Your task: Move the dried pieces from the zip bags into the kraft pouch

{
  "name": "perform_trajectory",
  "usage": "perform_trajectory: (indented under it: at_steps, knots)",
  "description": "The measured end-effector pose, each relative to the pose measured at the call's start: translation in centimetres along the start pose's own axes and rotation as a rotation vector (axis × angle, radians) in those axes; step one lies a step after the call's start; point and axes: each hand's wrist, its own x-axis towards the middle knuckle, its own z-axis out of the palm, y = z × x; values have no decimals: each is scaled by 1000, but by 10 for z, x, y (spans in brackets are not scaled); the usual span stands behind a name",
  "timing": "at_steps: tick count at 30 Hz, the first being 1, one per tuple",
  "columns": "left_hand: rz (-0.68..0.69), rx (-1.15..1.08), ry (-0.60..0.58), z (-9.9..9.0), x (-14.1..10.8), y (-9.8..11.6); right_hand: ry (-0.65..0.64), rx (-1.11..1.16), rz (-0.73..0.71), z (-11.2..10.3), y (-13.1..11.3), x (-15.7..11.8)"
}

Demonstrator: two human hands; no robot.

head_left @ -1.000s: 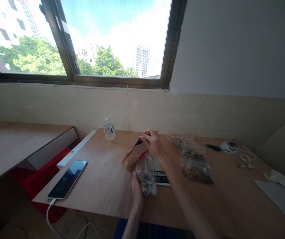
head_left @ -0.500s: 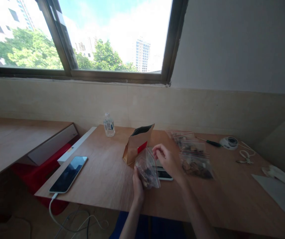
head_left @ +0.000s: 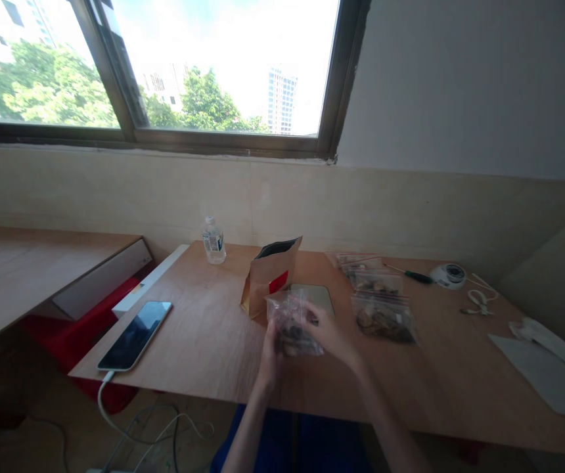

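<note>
A clear zip bag (head_left: 290, 335) with dark and brownish pieces inside is above the front part of the table. My left hand (head_left: 269, 348) grips its left side, thumb and fingers closed around the plastic. On the other side, my right hand (head_left: 326, 332) has its curled fingers closed on the bag's upper right part; the exact fingertip contact is partly hidden. Directly behind stands an open brown paper pouch (head_left: 257, 282) with a red label. A flat, pale, rounded device (head_left: 322, 299) lies beyond my right hand, partly covered by the bag and fingers.
Several filled zip bags (head_left: 381, 322) lie to the right. Behind them are a green-handled screwdriver (head_left: 418, 277), a white dome camera (head_left: 447, 276) and its cable (head_left: 479, 302). A water bottle (head_left: 214, 243) stands at the back left, and a phone (head_left: 135, 338) charges near the left edge.
My right hand has come down from above the bag onto its upper right part. The bag has tilted and shifted slightly, exposing more of the pale device. The view has moved a little.
</note>
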Motion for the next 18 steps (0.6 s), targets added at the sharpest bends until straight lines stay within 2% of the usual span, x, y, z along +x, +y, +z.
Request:
perform_trajectory:
  at_steps: [4, 7, 12, 18]
  knots:
    - [-16, -18, -154, -1, -11, 21, 115, 29, 42, -11, -4, 5]
    - [-27, 43, -209, -6, -17, 28, 94, 25, 54, -17, -12, 4]
    - [27, 175, -165, -5, -19, 31, -26, -12, 50, -13, -17, -1]
    - [58, 216, -41, 3, -17, 30, -65, -16, 26, -2, -19, -2]
